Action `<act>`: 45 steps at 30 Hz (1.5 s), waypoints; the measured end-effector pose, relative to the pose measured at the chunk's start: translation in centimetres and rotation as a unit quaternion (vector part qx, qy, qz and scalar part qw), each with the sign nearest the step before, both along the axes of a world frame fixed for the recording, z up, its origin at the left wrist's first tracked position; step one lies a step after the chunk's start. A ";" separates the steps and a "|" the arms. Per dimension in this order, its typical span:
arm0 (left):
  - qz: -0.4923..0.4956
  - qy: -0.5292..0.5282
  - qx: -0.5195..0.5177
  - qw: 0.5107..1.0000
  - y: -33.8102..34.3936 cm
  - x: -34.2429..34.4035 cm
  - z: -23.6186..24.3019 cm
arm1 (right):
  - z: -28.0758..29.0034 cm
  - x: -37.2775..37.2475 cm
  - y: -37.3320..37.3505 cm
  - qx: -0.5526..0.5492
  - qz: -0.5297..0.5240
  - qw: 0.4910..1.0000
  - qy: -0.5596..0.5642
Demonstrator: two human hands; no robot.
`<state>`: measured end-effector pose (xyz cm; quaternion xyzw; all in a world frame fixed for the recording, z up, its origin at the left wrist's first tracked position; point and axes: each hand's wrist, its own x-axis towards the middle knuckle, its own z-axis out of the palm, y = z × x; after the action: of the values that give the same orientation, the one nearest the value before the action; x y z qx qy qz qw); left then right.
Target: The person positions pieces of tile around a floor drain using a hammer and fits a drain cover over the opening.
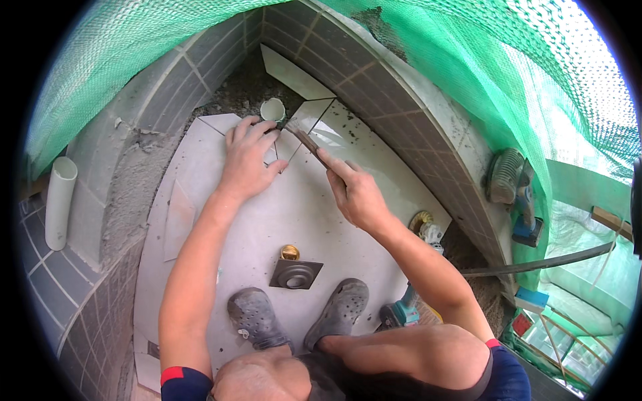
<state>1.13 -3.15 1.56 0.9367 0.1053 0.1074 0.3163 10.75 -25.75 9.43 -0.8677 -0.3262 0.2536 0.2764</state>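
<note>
My left hand point(250, 160) lies with its fingers apart on pale floor tiles point(244, 224), its fingertips near the rim of an upright white pipe point(272, 110). In my right hand point(356, 194) is a slim brown-handled tool point(309, 142), held at a slant. The pale far end of the tool meets a small cut tile beside the pipe; its exact kind is hard to tell. Dark joints run between the cut pieces around it. Closer to my feet sit a dark square floor drain cover point(296, 274) and a round brass-coloured drain piece point(289, 252).
Grey tiled walls point(394, 127) close in the corner, where a loose tile strip point(294, 73) leans. To the right are a teal power tool point(400, 313), a grinder-like tool point(428, 230) and a dark hose point(542, 267). A white pipe length point(61, 200) stands left; green netting point(461, 80) hangs around.
</note>
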 end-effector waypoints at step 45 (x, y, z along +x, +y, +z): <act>-0.080 -0.049 0.123 0.988 4.8 13.0 -0.6 | 1.1 2.9 -2.7 0.013 -0.091 0.995 -0.025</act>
<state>14.08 1.69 0.97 0.9673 0.0004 0.1401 0.2112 13.65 -28.42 10.55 -0.8960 -0.2564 0.2016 0.3014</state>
